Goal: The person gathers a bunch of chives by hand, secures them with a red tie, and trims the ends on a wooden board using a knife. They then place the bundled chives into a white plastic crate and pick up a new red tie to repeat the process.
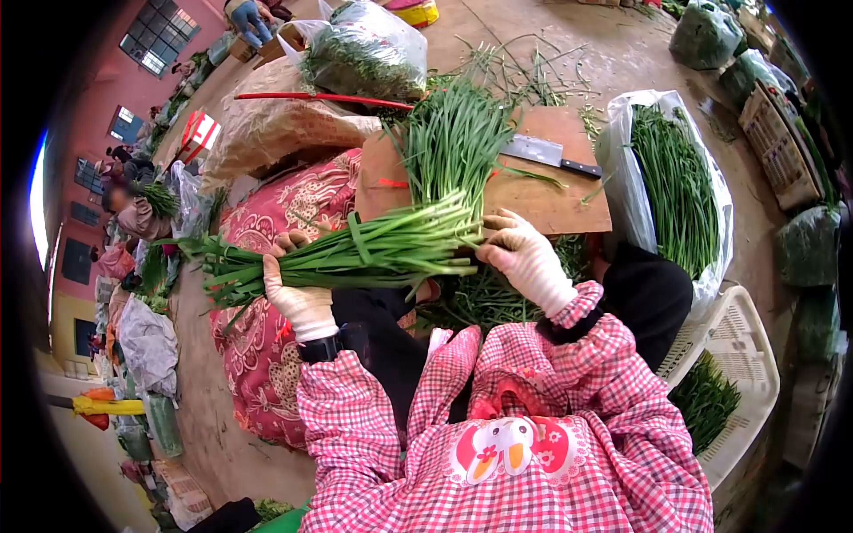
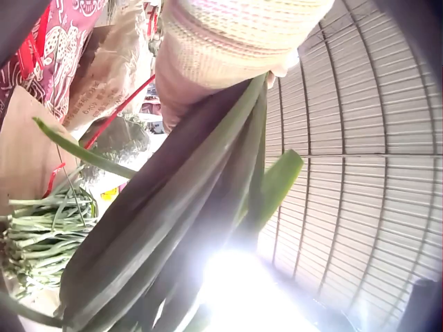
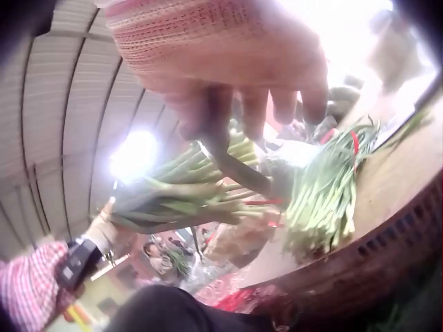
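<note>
My left hand (image 1: 298,289), in a pale ribbed glove with bare fingertips, grips a bundle of garlic chives (image 1: 355,249) around its leafy part. The bundle lies sideways across my lap, pale cut ends to the right; its leaves (image 2: 180,221) fill the left wrist view. At those pale ends, my right hand (image 1: 526,258), gloved alike, pinches a single stalk (image 3: 239,171) between thumb and finger. Another pile of chives (image 1: 453,142), tied with red bands, rests on the wooden board (image 1: 533,200) just beyond. A cleaver (image 1: 546,155) with a black handle lies on that board.
Right of the board stands a white bag (image 1: 617,142) packed with chives, with a white plastic crate (image 1: 755,355) nearer me. Patterned red cloth (image 1: 258,355) covers a bulky thing at left. Behind are a brown sack (image 1: 275,115) and a clear bag of greens (image 1: 369,53).
</note>
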`<control>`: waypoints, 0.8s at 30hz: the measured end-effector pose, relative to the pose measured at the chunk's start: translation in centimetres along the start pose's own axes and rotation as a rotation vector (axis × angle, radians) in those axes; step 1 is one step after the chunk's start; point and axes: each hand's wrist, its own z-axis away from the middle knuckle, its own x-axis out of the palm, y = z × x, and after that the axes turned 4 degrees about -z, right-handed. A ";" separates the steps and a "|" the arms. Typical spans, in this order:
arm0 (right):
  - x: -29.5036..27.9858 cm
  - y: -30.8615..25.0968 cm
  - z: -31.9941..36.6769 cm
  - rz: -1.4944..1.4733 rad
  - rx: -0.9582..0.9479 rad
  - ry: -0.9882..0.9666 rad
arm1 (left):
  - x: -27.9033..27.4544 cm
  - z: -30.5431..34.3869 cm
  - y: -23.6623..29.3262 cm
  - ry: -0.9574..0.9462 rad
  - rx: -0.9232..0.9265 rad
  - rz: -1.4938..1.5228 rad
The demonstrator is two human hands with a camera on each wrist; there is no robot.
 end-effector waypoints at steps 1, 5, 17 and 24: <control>-0.7 0.2 0.2 0.132 -0.028 -0.075 | -0.9 -0.3 0.6 0.001 0.001 -0.002; -4.7 2.2 2.4 0.475 -0.087 -0.364 | -2.3 -0.9 2.5 0.079 0.015 0.020; 1.0 -3.4 1.3 0.528 -0.287 -0.076 | -1.7 0.2 1.5 0.459 -0.022 0.058; 5.0 -1.8 -1.2 0.600 -0.245 0.148 | 0.2 2.0 -0.1 0.516 -0.160 0.056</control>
